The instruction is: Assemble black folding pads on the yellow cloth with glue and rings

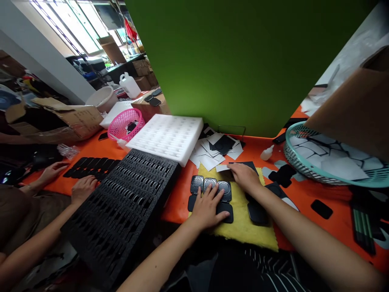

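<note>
On a yellow cloth [240,231] lie open black cases [225,190] with shiny, round, grid-like inner faces and dark lids folded toward me. My left hand [208,207] rests over these cases, its fingers spread and thumb out to the right. Beyond it, my right hand [244,176] is closed, fingertips at the edge of a small white paper piece [223,167]. A dark sheet lies partly under that hand. Another black case [257,213] sits on the cloth below my right forearm. Loose white and black papers [209,152] are heaped just behind.
A black slotted foam tray [121,202] and a white foam tray [167,134] stand left. A co-worker's hands [83,188] are beyond, near black pieces [91,167]. Right are a small bottle [267,153] and a teal basket [319,172]. A green panel [227,69] rises behind.
</note>
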A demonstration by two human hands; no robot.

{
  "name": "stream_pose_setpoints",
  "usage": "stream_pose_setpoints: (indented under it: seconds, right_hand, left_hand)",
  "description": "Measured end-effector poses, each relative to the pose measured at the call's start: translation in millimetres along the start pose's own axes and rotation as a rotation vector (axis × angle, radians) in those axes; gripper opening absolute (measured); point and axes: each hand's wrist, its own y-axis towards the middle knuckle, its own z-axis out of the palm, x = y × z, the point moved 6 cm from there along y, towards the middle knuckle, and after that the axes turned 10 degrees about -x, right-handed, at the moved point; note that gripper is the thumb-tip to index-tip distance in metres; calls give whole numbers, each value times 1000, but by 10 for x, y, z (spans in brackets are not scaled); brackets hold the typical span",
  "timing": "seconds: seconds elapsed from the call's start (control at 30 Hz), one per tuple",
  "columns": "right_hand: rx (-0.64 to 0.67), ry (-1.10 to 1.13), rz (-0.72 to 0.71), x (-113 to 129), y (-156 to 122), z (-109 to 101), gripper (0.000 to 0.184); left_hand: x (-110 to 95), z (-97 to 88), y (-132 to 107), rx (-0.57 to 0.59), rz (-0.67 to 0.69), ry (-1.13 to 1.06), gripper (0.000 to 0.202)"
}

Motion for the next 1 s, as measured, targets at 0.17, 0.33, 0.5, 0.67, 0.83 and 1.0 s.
stream_pose_setpoints:
  seconds: [0.17, 0.33, 0.5, 0.67, 0.83, 1.0]
  right_hand:
    - [-145, 301, 408, -392, -3, -220, 32]
    - [-124, 857, 664, -558, -217, -142, 30]
    - [-81, 1162, 822, -307, -629, -44, 31]
    - [-117, 1185, 875, -322, -896, -118, 32]
    - [-287, 1035, 963, -889, -1181, -366, 39]
    - [-469, 876, 1000, -1420, -1536, -628, 40]
  left_hand:
    - [-12, 83, 13, 3, 8, -53, 72]
    - [-27, -115, 31, -176, -82, -259, 52]
    - [-34, -277, 61, -324, -290, -670, 34]
    - [-145, -206, -22, -234, -353, -825, 26]
    - [-314, -2, -138, -78, -426, -1015, 24]
    - [-262, -23, -127, -56, -582, -1294, 24]
